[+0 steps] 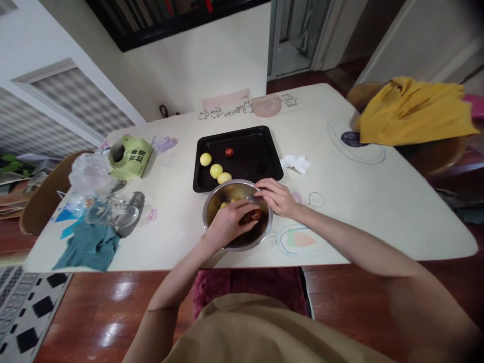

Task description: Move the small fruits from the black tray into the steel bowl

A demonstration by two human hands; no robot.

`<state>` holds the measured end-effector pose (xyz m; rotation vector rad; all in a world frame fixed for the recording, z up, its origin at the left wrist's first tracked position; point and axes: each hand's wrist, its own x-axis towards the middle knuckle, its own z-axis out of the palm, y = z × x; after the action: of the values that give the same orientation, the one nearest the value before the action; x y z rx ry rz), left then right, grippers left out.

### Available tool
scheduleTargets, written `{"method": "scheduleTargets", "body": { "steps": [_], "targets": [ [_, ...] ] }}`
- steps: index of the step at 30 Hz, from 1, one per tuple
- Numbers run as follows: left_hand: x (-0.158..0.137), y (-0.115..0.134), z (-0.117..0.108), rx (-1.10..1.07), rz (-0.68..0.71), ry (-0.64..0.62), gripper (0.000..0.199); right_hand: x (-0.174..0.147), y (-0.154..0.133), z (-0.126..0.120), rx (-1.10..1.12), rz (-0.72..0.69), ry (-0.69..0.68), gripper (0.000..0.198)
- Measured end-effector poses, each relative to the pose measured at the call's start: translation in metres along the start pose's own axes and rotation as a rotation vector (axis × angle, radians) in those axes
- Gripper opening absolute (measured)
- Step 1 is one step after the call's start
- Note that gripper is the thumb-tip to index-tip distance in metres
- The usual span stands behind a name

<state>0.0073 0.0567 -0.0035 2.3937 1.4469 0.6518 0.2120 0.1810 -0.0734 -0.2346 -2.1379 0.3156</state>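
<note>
A shiny metal bowl (237, 246) stands near the table's front edge, overlapping the tray's near side. My left hand (231, 218) reaches into it, fingers curled round a small red cherry tomato (256, 215); more red shows under the fingers, partly hidden. Yellow round fruits (224, 204) lie in the bowl beyond this hand. At the bowl's right rim, my right hand (278, 196) holds on with its fingers over the edge. The black tray (253, 161) behind bears one cherry tomato (229, 152) and three yellow fruits (216, 171) along its left side.
A crumpled white tissue (297, 163) lies right of the tray. At the table's left are a green box (132, 157), a clear plastic bag (91, 174), a clear jug (109, 212) and a teal cloth (91, 244). A yellow cloth (412, 113) drapes over a chair at right.
</note>
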Motion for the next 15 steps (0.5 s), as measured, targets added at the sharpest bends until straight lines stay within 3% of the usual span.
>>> {"method": "scheduleTargets", "body": {
  "steps": [8,15],
  "targets": [
    [0.004,0.008,0.011,0.119,0.001,-0.021,0.029,0.002,-0.001,0.000,0.007,-0.023,0.025,0.030],
    [-0.005,0.008,0.014,0.107,0.083,0.069,0.023,0.000,-0.001,0.000,0.009,0.015,-0.004,0.035]
  ]
}}
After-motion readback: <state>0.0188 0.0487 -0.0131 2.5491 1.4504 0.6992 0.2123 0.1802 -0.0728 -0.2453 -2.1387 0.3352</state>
